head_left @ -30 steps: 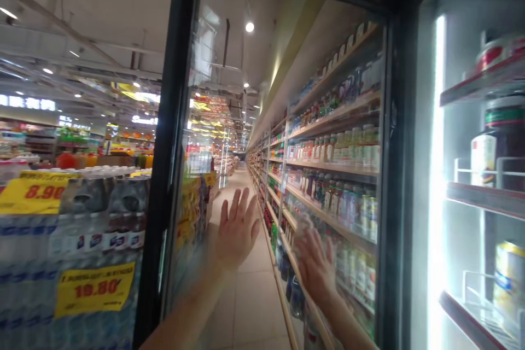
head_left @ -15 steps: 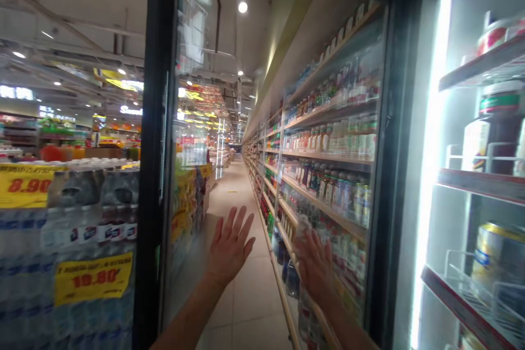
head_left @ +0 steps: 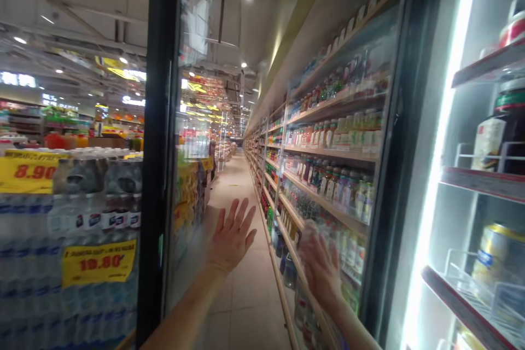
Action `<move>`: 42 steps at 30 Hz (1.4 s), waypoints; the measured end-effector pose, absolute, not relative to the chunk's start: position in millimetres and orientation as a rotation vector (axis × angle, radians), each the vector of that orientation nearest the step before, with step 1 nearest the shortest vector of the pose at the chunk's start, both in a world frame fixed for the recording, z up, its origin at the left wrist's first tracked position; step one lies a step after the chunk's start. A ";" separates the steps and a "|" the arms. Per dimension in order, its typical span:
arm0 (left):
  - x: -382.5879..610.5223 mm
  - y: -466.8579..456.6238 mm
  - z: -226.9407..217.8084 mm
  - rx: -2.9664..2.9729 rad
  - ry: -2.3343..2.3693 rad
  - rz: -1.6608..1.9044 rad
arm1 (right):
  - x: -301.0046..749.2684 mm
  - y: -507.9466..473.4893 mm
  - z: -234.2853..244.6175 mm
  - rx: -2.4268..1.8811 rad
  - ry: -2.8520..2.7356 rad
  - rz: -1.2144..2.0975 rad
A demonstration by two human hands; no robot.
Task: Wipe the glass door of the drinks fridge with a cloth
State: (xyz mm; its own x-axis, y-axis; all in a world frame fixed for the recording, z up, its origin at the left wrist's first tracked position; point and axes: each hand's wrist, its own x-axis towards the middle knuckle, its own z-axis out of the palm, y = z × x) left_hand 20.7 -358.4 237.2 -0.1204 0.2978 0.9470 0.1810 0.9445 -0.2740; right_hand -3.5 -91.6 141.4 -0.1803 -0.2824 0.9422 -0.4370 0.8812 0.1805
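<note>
My left hand (head_left: 234, 238) is raised in the middle of the view, its back toward me and its fingers stretched out and apart. To its right, my right hand (head_left: 320, 262) is also raised; its fingers look extended, though blurred. Both hands hold nothing. They are at the glass pane of a dark-framed cooler door (head_left: 155, 142), which stands swung out from the cooler. I cannot tell whether either palm presses on the glass.
At right, lit cooler shelves (head_left: 484, 183) hold a dark bottle (head_left: 502, 131) and a gold can (head_left: 491, 257). Packs of bottled water (head_left: 36, 262) with yellow price signs (head_left: 98, 262) stand at left. A tiled aisle (head_left: 235, 178) and long bottle shelves (head_left: 334, 149) show in the pane.
Both hands stay raised at the glass, the right one slightly farther right. The door's right edge and the cooler's light strip have shifted right and tilted in view.
</note>
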 end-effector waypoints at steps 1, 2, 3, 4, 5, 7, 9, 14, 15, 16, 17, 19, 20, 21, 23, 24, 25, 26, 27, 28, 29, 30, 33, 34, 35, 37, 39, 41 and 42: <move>21.7 -357.9 237.9 -0.366 -1.690 0.119 | -9.4 -73.3 141.9 0.377 -1.767 0.207; 22.3 -357.4 238.3 -0.368 -1.678 0.131 | -14.5 -59.4 143.3 0.206 -1.748 0.274; 22.4 -356.9 238.4 -0.368 -1.670 0.136 | -17.7 -52.2 144.9 0.068 -1.725 0.336; 22.1 -356.5 238.1 -0.366 -1.669 0.130 | -18.3 -52.8 145.9 -0.012 -1.707 0.383; 21.3 -356.2 237.5 -0.363 -1.671 0.116 | -16.2 -61.0 145.9 -0.020 -1.702 0.403; 19.3 -356.4 235.9 -0.363 -1.686 0.082 | -6.3 -93.0 141.7 0.172 -1.741 0.355; 17.7 -357.4 234.7 -0.361 -1.698 0.064 | 4.8 -125.9 134.5 0.468 -1.796 0.239; 18.3 -359.1 235.4 -0.357 -1.705 0.104 | -0.3 -108.3 133.7 0.509 -1.765 0.166; 18.5 -359.0 235.7 -0.360 -1.699 0.111 | -6.6 -94.2 139.1 0.367 -1.749 0.225; 18.4 -358.8 235.8 -0.364 -1.690 0.113 | -12.6 -82.9 145.4 0.217 -1.730 0.299; 18.1 -358.6 235.8 -0.368 -1.680 0.111 | -17.1 -76.6 151.8 0.092 -1.707 0.372; 17.1 -358.3 235.5 -0.370 -1.663 0.099 | -19.0 -82.2 160.1 0.014 -1.689 0.440; 16.5 -358.4 235.2 -0.371 -1.658 0.092 | -16.4 -92.6 160.8 0.078 -1.700 0.413; 15.9 -358.6 235.1 -0.369 -1.655 0.086 | -12.3 -105.3 159.2 0.203 -1.725 0.346; 15.4 -359.3 234.9 -0.366 -1.656 0.079 | -3.5 -126.2 151.6 0.504 -1.778 0.166; 15.5 -359.7 235.0 -0.367 -1.659 0.078 | -0.7 -129.5 147.7 0.616 -1.785 0.092; 15.8 -360.0 235.1 -0.369 -1.663 0.080 | 0.0 -126.4 145.1 0.674 -1.779 0.053; 16.3 -360.2 235.3 -0.371 -1.665 0.084 | -1.7 -116.9 144.7 0.661 -1.771 0.059; 16.8 -360.1 235.5 -0.372 -1.666 0.090 | -5.7 -102.6 147.0 0.572 -1.761 0.110; 17.3 -359.8 235.6 -0.372 -1.663 0.096 | -11.5 -86.0 151.9 0.426 -1.743 0.194; 17.7 -359.4 235.7 -0.371 -1.660 0.100 | -18.1 -70.0 159.2 0.267 -1.722 0.288; 18.0 -358.8 235.7 -0.369 -1.657 0.101 | -24.1 -57.5 167.8 0.125 -1.695 0.374; 18.1 -357.3 235.6 -0.367 -1.649 0.089 | -28.5 -57.6 189.4 -0.007 -1.601 0.477; 18.0 -357.1 235.7 -0.369 -1.645 0.081 | -24.7 -70.2 191.9 0.067 -1.608 0.444; 18.0 -357.0 235.7 -0.370 -1.641 0.072 | -19.2 -86.3 191.6 0.181 -1.638 0.386; 18.0 -357.4 236.0 -0.370 -1.640 0.056 | -7.6 -117.6 185.4 0.489 -1.719 0.216; 18.6 -357.9 236.3 -0.371 -1.647 0.053 | -1.3 -132.3 179.1 0.718 -1.743 0.091; 19.3 -357.9 236.4 -0.371 -1.652 0.066 | -3.9 -125.6 180.9 0.688 -1.691 0.116; 19.6 -357.7 236.3 -0.372 -1.651 0.074 | -7.8 -118.1 185.7 0.572 -1.659 0.187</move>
